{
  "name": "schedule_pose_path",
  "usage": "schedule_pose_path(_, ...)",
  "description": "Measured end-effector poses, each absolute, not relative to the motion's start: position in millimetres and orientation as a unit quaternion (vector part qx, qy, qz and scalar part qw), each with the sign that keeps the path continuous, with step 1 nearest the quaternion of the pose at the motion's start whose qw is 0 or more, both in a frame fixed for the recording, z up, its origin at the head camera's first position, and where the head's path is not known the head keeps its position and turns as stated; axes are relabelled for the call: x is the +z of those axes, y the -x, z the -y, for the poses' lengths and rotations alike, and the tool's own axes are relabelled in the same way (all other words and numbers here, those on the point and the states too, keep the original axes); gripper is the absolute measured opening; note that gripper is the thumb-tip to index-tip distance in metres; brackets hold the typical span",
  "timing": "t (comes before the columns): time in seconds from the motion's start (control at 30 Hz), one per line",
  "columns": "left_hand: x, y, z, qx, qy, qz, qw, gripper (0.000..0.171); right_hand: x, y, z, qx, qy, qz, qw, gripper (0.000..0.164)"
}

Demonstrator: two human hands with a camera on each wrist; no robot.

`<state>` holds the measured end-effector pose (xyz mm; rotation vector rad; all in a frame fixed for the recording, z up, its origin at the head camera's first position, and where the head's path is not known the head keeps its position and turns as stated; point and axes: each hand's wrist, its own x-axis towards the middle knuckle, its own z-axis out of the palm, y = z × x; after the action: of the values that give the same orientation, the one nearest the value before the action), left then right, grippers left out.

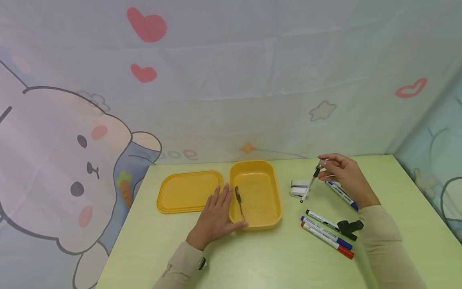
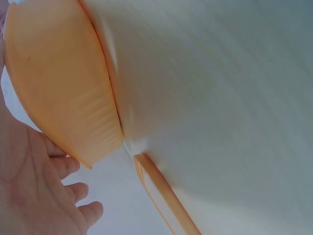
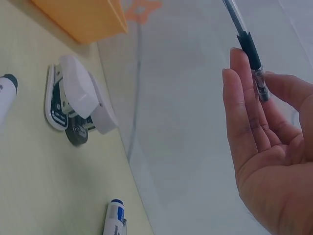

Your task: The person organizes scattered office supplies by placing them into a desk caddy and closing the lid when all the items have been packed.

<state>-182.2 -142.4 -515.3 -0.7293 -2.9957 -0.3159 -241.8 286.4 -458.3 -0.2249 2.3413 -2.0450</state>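
Fingers of the right hand point(image 1: 347, 176) pinch a pen point(image 1: 311, 182) in the air, right of a yellow box point(image 1: 260, 198); the left hand point(image 1: 215, 220), fingers extended, touches its left side.

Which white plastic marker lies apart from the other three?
The blue-capped marker farthest back, near the right hand; the black-capped marker, red-capped marker and other blue-capped marker lie together, nearer the person.
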Motion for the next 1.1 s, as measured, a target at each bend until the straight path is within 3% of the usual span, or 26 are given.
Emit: schedule_pose_path(1.1,-513.2,181.2,141.8,-0.095,0.239,0.966,0.029,0.116,-464.3,255.9,-238.0,-0.649,0.126,-0.748,0.055,0.042)
